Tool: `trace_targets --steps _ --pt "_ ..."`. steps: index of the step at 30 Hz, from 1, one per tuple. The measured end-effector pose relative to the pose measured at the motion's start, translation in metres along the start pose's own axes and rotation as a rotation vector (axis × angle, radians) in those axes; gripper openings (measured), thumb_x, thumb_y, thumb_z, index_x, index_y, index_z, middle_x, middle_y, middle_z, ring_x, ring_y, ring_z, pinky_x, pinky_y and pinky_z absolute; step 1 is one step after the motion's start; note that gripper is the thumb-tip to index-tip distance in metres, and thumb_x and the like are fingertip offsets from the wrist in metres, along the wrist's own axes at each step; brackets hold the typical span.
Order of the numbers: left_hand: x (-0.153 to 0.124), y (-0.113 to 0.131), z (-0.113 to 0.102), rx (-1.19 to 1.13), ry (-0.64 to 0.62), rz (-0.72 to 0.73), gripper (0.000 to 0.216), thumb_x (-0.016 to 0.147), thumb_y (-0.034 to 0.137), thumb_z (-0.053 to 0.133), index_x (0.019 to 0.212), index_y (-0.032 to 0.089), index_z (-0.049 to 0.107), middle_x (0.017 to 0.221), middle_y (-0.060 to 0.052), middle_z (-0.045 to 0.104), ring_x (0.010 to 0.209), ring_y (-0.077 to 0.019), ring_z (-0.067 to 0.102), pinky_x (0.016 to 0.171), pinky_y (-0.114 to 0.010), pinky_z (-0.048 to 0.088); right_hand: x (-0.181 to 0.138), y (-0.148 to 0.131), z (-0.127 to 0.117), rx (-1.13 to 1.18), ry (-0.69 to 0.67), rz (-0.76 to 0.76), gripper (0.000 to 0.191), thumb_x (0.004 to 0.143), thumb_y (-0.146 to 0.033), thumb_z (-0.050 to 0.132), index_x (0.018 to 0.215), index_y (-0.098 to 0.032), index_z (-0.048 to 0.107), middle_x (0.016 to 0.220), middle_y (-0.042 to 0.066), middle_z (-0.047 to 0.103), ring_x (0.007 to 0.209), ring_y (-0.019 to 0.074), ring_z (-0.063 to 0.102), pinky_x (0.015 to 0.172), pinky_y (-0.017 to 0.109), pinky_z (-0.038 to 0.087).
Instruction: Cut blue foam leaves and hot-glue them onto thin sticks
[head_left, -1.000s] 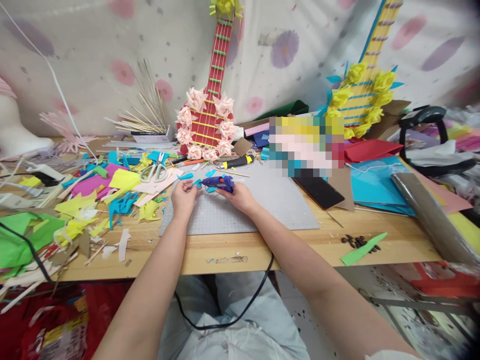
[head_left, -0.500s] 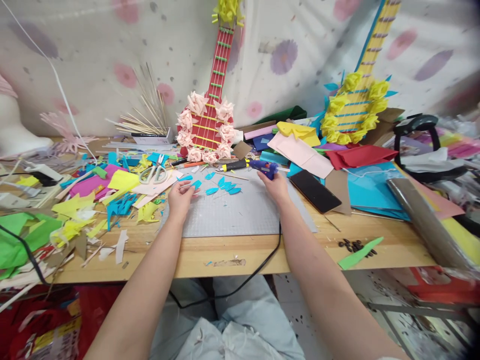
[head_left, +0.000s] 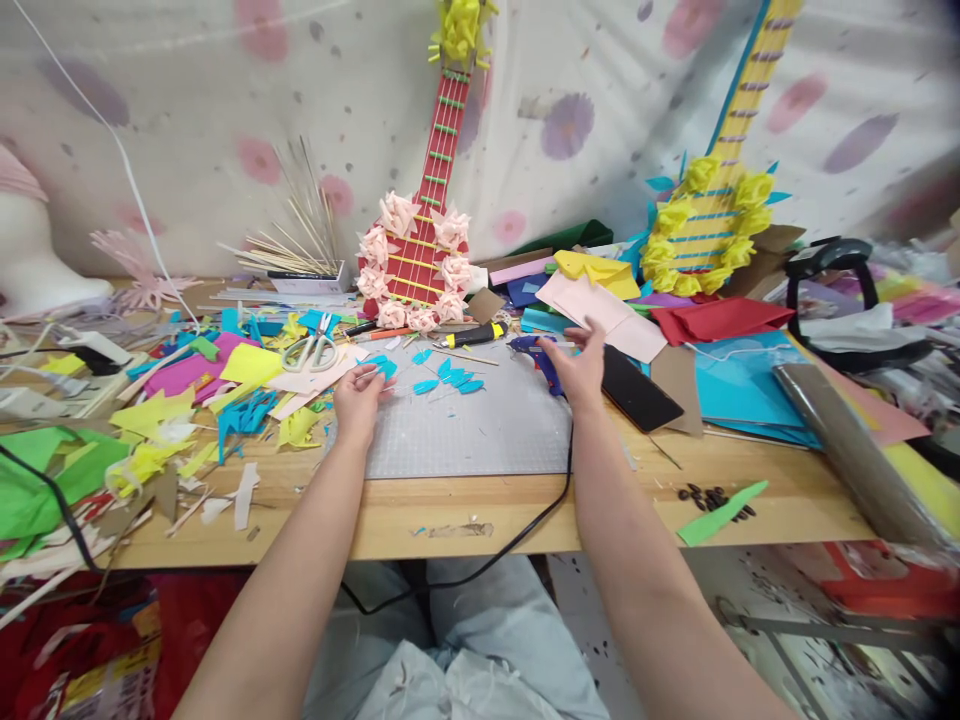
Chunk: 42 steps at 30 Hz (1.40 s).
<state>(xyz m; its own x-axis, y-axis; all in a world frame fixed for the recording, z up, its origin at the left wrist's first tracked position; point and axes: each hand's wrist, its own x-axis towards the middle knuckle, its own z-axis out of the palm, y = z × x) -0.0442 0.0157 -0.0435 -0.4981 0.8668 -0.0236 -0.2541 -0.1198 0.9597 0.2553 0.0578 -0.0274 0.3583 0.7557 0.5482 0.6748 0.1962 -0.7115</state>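
Note:
My left hand (head_left: 358,398) is over the left part of the grey cutting mat (head_left: 457,440). Its fingers pinch a blue paper leaf (head_left: 385,367); whether more than one is in them I cannot tell. Several other blue leaves (head_left: 454,375) lie on the mat between my hands. On the mat's right side rests a blue glue gun (head_left: 541,362), its black cord trailing down over the table edge. My right hand (head_left: 579,368) is right beside the gun with thumb and fingers apart, the thumb close to its body or touching it.
Scissors (head_left: 311,352) and coloured paper scraps crowd the left. A yellow-black utility knife (head_left: 476,335) lies at the mat's back edge. Behind stand a red paper guitar (head_left: 412,265) and a yellow one (head_left: 701,235). A phone (head_left: 641,388) lies right of my right hand.
The glue gun, held in my right hand before, now lies on the mat, turned the other way. My right hand's fingers have spread off it. My left hand has barely moved.

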Motion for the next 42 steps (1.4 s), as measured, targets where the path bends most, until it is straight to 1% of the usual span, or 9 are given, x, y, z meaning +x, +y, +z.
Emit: trace_targets --steps 4,8,12,18,25,30,34,38,42 --pt "0.000 -0.002 0.000 0.024 -0.019 0.013 0.024 0.061 0.014 0.062 0.083 0.013 0.053 0.065 0.001 0.060 0.061 -0.0139 0.064 0.054 -0.023 0.051 -0.004 -0.037 -0.007 -0.022 0.196 -0.220 0.051 0.077 -0.044 0.049 0.115 -0.012 0.042 0.099 0.013 0.054 0.094 0.0205 0.051 0.086 0.037 0.038" --pt "0.001 -0.003 0.000 0.047 -0.026 0.019 0.024 0.061 0.014 0.062 0.083 0.014 0.052 0.064 0.001 0.059 0.061 -0.0143 0.064 0.055 -0.024 0.051 -0.011 -0.069 0.025 -0.131 -0.388 -0.396 0.020 0.081 -0.030 0.043 0.089 -0.019 0.058 0.087 0.007 0.062 0.082 0.0174 0.055 0.075 0.029 0.041" --pt "0.002 -0.004 -0.001 0.057 -0.025 0.026 0.026 0.061 0.016 0.063 0.083 0.014 0.051 0.065 0.001 0.060 0.063 -0.0154 0.065 0.057 -0.026 0.051 -0.017 -0.090 0.075 -0.357 -0.859 -0.419 0.016 0.075 -0.019 0.048 0.082 -0.019 0.063 0.089 0.006 0.066 0.079 0.0185 0.059 0.065 0.026 0.041" --pt "0.002 -0.007 -0.003 0.048 -0.045 0.043 0.026 0.061 0.016 0.062 0.085 0.014 0.051 0.067 0.000 0.061 0.062 -0.0148 0.065 0.056 -0.025 0.051 -0.015 -0.116 0.123 -0.648 -0.987 -0.506 0.025 0.067 -0.022 0.059 0.090 -0.012 0.065 0.095 0.018 0.065 0.089 0.0274 0.060 0.070 0.033 0.045" --pt "0.002 -0.009 -0.003 0.052 -0.057 0.049 0.027 0.061 0.017 0.062 0.086 0.014 0.051 0.065 0.000 0.061 0.063 -0.0155 0.065 0.055 -0.024 0.051 -0.005 -0.126 0.144 -0.718 -1.043 -0.505 0.038 0.057 -0.014 0.066 0.094 -0.011 0.064 0.099 0.018 0.064 0.092 0.0289 0.060 0.074 0.036 0.047" --pt "0.002 -0.008 -0.003 0.047 -0.059 0.043 0.025 0.063 0.015 0.062 0.085 0.014 0.050 0.065 0.000 0.062 0.063 -0.0147 0.065 0.057 -0.023 0.051 0.002 -0.117 0.140 -0.452 -0.989 -0.228 0.024 0.059 -0.025 0.064 0.081 -0.015 0.062 0.088 0.011 0.066 0.084 0.0227 0.061 0.069 0.029 0.046" --pt "0.000 -0.007 -0.003 0.066 -0.095 0.017 0.027 0.063 0.013 0.062 0.087 0.014 0.051 0.067 -0.001 0.063 0.065 -0.0149 0.065 0.059 -0.024 0.052 -0.005 -0.101 0.128 0.025 -0.887 -0.060 0.009 0.064 -0.019 0.056 0.072 -0.015 0.056 0.070 0.003 0.062 0.067 0.0125 0.057 0.063 0.024 0.044" --pt "-0.001 -0.006 -0.003 0.098 -0.147 -0.008 0.036 0.063 0.013 0.064 0.097 0.014 0.053 0.069 -0.002 0.064 0.064 -0.0158 0.065 0.062 -0.028 0.054 -0.026 -0.084 0.107 0.547 -0.835 0.141 0.011 0.064 -0.021 0.056 0.072 -0.015 0.052 0.066 -0.001 0.057 0.060 0.0075 0.052 0.063 0.022 0.043" --pt "-0.002 -0.007 -0.004 0.180 -0.234 -0.037 0.048 0.061 0.016 0.067 0.107 0.014 0.052 0.069 -0.004 0.065 0.063 -0.0176 0.065 0.052 -0.026 0.053 -0.047 -0.073 0.087 0.728 -0.862 0.191 0.017 0.061 -0.028 0.059 0.072 -0.016 0.055 0.063 -0.004 0.053 0.055 0.0058 0.046 0.058 0.021 0.040"
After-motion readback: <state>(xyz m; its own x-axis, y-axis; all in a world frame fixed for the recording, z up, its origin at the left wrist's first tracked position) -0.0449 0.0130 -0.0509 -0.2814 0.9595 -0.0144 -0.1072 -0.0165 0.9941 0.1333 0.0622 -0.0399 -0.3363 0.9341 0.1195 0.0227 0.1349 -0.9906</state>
